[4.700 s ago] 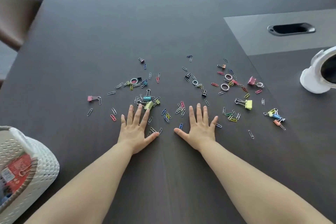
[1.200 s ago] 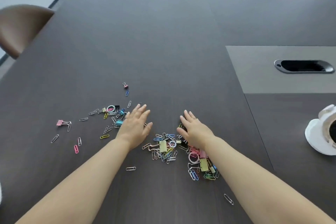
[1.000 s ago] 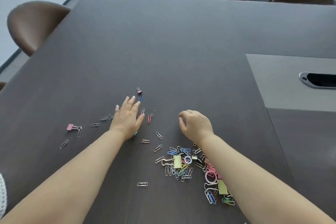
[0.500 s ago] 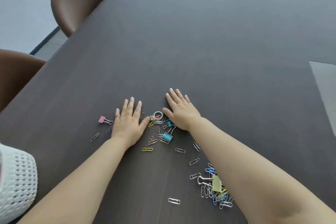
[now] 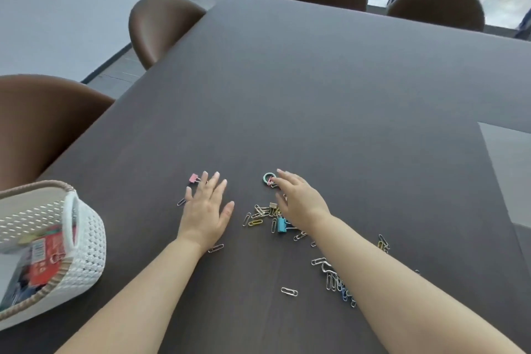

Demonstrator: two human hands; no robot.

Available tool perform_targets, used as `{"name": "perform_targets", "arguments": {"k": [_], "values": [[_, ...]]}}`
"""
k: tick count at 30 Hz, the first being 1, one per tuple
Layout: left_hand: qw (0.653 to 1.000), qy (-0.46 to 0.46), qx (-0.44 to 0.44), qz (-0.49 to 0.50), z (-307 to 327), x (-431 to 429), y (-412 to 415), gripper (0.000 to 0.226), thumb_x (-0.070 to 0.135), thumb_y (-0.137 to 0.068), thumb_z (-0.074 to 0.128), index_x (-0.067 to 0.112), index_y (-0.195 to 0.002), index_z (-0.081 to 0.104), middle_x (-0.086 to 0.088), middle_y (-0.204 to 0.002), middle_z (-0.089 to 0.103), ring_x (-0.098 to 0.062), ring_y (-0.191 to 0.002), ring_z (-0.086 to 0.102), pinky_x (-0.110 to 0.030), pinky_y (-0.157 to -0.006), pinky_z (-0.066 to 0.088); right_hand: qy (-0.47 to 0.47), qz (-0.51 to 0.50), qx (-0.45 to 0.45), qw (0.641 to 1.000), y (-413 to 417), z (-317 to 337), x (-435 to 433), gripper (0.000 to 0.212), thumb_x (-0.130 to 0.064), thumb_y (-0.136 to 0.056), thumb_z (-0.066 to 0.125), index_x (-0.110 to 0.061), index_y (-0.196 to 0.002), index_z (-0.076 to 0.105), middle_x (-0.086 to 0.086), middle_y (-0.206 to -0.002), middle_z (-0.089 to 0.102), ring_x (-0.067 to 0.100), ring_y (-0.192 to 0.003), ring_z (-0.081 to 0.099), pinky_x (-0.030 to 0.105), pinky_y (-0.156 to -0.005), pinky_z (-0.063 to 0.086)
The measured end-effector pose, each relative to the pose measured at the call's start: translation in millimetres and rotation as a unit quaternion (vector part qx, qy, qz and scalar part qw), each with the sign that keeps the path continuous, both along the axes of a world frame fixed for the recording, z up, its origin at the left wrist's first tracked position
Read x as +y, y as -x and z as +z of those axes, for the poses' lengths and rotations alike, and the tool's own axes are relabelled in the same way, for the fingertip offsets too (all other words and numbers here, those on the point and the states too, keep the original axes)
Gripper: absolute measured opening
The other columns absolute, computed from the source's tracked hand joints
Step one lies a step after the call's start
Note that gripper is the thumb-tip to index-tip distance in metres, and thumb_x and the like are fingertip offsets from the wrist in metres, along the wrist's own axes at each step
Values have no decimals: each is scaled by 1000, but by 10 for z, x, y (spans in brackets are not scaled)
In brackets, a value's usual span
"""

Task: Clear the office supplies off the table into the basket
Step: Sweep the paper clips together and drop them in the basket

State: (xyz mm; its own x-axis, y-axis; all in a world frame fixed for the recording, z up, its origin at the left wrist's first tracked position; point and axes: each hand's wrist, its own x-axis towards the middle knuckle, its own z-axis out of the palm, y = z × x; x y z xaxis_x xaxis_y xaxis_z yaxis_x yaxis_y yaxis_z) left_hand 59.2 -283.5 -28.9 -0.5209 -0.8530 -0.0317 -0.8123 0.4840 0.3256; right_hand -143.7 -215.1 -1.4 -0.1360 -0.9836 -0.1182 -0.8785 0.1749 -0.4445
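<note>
Small pink metal binder clip [image 5: 194, 178], right of and beyond the white perforated plastic basket [image 5: 89, 238], lies just past the left hand [image 5: 205, 211] — flat, fingers straight and spread, holding nothing. The right hand [image 5: 298, 201], farther from the basket, is likewise outstretched and empty — the left is nearer.

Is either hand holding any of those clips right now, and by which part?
Nothing is held: left hand and right hand are both open among the loose clips.

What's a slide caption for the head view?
Left hand and right hand lie open on the dark table among scattered paper clips and a blue binder clip, white basket at left.
</note>
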Motion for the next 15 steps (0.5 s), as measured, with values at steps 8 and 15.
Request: {"name": "perform_targets", "arguments": {"k": [8,15], "values": [[991,-33,-129,34,-205,-353,-154,70,59,-91,16,21,-147,-1,-4,-154,-17,-19,-141,-18,-45,-114,-5,-142,46,114,982,-292,-402,-358,64,-51,-96,19,-24,-147,-8,-1,-155,-19,18,-141,-20,43,-116,-8],[989,-55,-96,-98,-159,-48,-125,110,76,-57,-33,26,-147,4,4,-155,-14,-10,-140,-18,-35,-113,-9,-135,76,102,983,-190,-342,37,60,-46,-98,20,-23,-147,-6,-3,-155,-17,15,-142,-18,34,-116,-6]]}}
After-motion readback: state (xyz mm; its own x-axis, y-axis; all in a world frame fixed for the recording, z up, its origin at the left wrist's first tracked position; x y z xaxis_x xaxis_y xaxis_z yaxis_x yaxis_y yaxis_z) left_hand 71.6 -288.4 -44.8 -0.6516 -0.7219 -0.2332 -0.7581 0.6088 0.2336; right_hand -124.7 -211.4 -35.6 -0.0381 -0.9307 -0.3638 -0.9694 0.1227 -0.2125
